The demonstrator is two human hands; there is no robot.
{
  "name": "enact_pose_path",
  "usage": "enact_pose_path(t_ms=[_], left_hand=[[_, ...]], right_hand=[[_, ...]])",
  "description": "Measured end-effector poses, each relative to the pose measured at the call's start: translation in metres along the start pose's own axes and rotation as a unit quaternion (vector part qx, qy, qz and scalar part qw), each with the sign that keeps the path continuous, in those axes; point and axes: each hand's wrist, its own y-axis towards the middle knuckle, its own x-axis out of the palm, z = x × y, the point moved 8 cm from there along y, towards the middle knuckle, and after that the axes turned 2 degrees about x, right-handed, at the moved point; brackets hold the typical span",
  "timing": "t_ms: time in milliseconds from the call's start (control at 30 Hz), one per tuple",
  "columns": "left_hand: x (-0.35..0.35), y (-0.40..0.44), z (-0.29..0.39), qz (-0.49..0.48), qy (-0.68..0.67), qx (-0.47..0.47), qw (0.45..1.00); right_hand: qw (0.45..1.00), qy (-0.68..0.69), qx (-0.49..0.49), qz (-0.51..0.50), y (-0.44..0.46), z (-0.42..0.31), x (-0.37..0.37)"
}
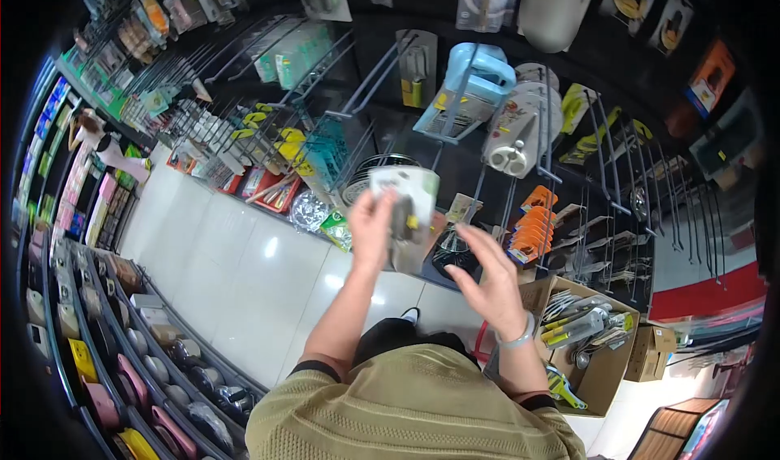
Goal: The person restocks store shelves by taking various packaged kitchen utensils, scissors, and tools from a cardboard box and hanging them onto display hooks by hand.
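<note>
My left hand grips a blister-card package by its left side. The package is pale with a dark item and a small yellow mark; motion blur hides what exactly is inside. To the right, my right hand is held apart from the package, thumb and fingers spread, with nothing in it. A wristband circles my right wrist. Behind the package, dark round wire-like goods sit on the low shelf. Orange carded packs hang on a hook just beyond my right hand.
Metal display hooks jut out from the black wall. Light-blue packaged goods and printed rolls hang there. An open cardboard box of kitchen utensils stands at my right. Shelves line the left; another person is farther off.
</note>
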Motion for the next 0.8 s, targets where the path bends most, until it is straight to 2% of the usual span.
enact_pose_path(t_ms=[133,233,333,633,733,800], left_hand=[[-0.029,0.06,0.025,0.085,-0.037,0.042,0.995],[-0.028,0.087,0.028,0.07,-0.032,0.049,0.996],[-0.024,0.099,0.027,0.075,-0.026,0.06,0.995],[-0.016,0.144,-0.011,0.054,0.03,0.022,0.998],[0.003,0.178,-0.022,0.045,0.049,0.044,0.997],[0.025,0.199,-0.026,0.005,-0.002,0.061,0.998]], right_hand=[[0.994,0.044,0.038,-0.094,-0.005,0.012,0.042],[0.993,0.028,0.019,-0.109,-0.009,0.018,0.058],[0.991,0.034,0.051,-0.122,-0.011,0.026,0.065],[0.986,0.024,0.137,-0.091,-0.031,0.066,0.06],[0.985,0.015,0.162,-0.058,-0.044,0.078,0.051],[0.983,0.007,0.184,-0.03,-0.055,0.087,0.041]])
